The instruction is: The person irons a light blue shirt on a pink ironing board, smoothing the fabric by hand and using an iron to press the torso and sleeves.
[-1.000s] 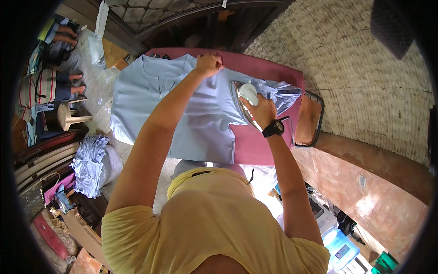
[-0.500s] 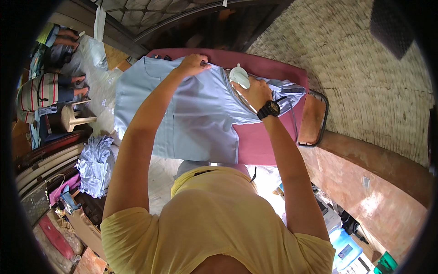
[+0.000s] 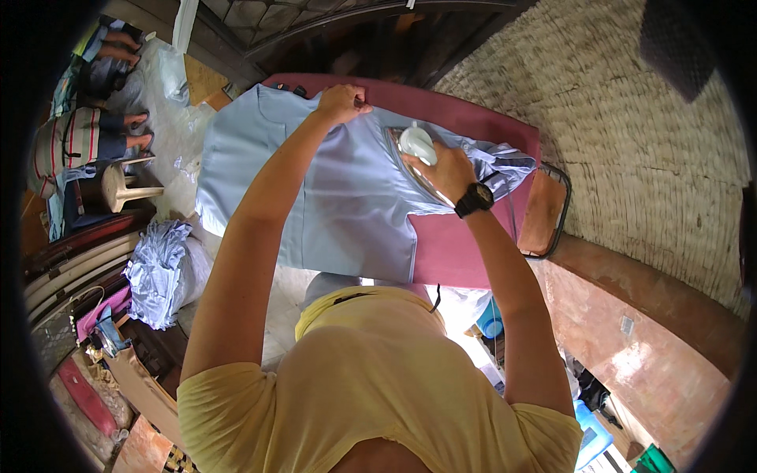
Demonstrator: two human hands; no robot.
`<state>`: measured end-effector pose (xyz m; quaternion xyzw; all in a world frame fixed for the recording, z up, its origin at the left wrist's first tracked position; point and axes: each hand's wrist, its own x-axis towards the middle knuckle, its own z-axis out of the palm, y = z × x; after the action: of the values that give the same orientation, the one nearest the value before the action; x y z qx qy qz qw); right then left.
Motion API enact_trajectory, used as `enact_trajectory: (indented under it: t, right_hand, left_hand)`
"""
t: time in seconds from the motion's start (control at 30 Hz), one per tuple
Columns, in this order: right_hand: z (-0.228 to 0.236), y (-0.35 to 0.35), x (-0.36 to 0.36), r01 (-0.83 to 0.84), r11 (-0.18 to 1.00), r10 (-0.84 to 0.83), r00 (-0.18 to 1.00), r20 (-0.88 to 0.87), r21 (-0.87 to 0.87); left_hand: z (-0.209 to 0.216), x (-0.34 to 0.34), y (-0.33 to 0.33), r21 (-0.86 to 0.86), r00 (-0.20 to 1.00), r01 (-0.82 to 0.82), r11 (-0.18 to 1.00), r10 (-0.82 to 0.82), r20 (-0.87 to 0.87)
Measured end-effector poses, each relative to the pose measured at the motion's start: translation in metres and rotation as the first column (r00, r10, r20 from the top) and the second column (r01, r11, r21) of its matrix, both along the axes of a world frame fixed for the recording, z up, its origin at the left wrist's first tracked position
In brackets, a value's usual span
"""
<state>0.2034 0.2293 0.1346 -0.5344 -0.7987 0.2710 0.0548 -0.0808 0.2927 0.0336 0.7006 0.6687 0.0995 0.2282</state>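
Observation:
A light blue shirt lies spread over the dark red padded ironing board. My right hand is wrapped round the handle of a white iron, whose metal soleplate rests on the shirt. To the right of the iron the cloth is bunched and wrinkled. My left hand is closed at the shirt's far edge and pinches the cloth. A small dark bit shows beside its fingers; I cannot make out what it is.
The board's metal-framed end with a brown plate sticks out at the right. Crumpled light blue garments are piled at the left, near a beige plastic stool. Seated people's legs show beyond. A dark metal grille stands behind the board.
The iron and my right hand have shifted slightly right and nearer to me. My left hand stays closed at the shirt's far edge. The view has tilted a little.

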Motion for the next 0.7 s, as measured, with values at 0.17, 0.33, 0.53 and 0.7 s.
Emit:
enact_trajectory:
  t: [0.17, 0.33, 0.53, 0.7]
  right_hand:
    - [-0.012, 0.031, -0.045, 0.079, 0.994, -0.075, 0.995, -0.061, 0.081]
    - [-0.020, 0.043, -0.050, 0.106, 0.987, -0.099, 0.993, -0.060, 0.123]
    - [-0.017, 0.047, -0.057, 0.160, 0.984, -0.156, 0.986, -0.049, 0.079]
    - [-0.016, 0.048, -0.062, 0.190, 0.981, -0.187, 0.981, -0.058, 0.046]
  left_hand:
    - [-0.015, -0.010, -0.018, 0.252, 0.913, -0.180, 0.951, 0.066, 0.403]
    - [0.015, 0.050, -0.100, 0.534, 0.915, -0.294, 0.792, 0.071, 0.398]
    - [0.012, 0.172, -0.239, 0.275, 0.941, -0.067, 0.959, -0.031, 0.337]
    - [-0.002, 0.182, -0.254, 0.162, 0.946, -0.062, 0.985, 0.006, 0.325]
